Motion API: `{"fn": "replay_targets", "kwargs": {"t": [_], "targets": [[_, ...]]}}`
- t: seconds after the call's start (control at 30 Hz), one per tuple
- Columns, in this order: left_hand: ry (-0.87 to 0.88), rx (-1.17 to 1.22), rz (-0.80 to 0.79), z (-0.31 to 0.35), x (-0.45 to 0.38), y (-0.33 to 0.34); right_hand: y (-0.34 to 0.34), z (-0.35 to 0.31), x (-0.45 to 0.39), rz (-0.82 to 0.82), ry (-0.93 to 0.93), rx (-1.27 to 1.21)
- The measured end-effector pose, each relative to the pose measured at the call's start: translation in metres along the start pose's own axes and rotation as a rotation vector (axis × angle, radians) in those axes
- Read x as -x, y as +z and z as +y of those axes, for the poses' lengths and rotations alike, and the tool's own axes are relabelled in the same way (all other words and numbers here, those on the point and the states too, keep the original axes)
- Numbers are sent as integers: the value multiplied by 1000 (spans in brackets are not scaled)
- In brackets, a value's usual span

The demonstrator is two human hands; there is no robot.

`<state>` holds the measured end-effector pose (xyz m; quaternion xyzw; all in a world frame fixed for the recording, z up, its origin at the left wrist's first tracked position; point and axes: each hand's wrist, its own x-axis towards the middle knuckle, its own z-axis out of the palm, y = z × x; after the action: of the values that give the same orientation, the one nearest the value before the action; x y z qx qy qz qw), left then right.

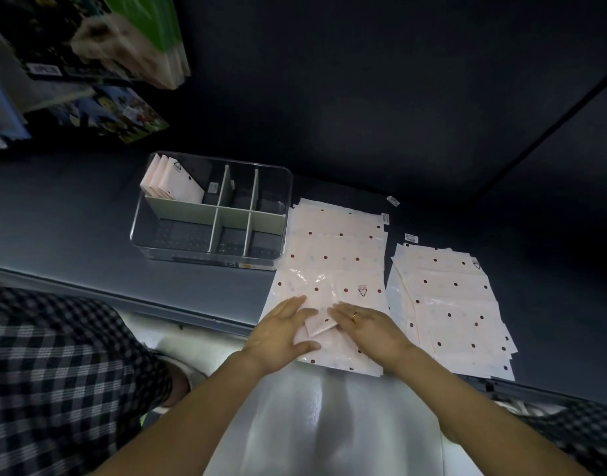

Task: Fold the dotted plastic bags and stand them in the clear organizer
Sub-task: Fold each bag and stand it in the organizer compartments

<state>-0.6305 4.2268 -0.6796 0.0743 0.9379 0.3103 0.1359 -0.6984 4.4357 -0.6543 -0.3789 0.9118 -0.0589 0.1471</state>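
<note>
A pale pink dotted plastic bag (pixel 333 255) lies flat on the dark table, on a stack of the same bags. Its near corner is turned up into a small fold (pixel 321 325). My left hand (pixel 281 333) lies flat on the bag's near left part, fingers straight, thumb on the bag's near edge. My right hand (pixel 367 326) presses flat beside the fold, a ring on one finger. A second stack of dotted bags (pixel 449 304) lies to the right. The clear organizer (pixel 211 214) stands at the left, with several folded bags (pixel 173 182) upright in its far left compartment.
White dividers split the organizer into several compartments. Small label stickers (pixel 393 200) lie beyond the bags. Printed boxes and a green package (pixel 89 63) hang at the upper left. The table's near edge (pixel 140 300) runs just under my wrists. Checked fabric (pixel 54 372) is at the lower left.
</note>
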Motion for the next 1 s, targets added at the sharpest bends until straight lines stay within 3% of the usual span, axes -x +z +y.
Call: {"fn": "replay_targets", "kwargs": {"t": [0.13, 0.33, 0.43, 0.5, 0.57, 0.67, 0.77, 0.87, 1.0], "targets": [[-58, 183, 155, 1, -9, -21, -36, -8, -4, 192, -63, 22], [-174, 414, 496, -10, -26, -89, -106, -31, -49, 298, 96, -201], [-179, 314, 686, -34, -29, -132, -142, -57, -82, 349, 124, -363], [-307, 179, 896, -59, -26, -151, -157, -76, -109, 376, 143, -451], [-576, 126, 1082, -85, -18, -158, -166, -97, -139, 418, 137, -499], [-811, 250, 1024, -110, -11, -149, -169, -128, -182, 456, 109, -468], [-788, 269, 896, -122, -9, -129, -162, -150, -222, 466, 75, -263], [-764, 213, 893, -127, -9, -119, -148, -162, -252, 415, 52, -38], [-773, 188, 900, -128, -11, -116, -130, -171, -284, 302, 210, -200]]}}
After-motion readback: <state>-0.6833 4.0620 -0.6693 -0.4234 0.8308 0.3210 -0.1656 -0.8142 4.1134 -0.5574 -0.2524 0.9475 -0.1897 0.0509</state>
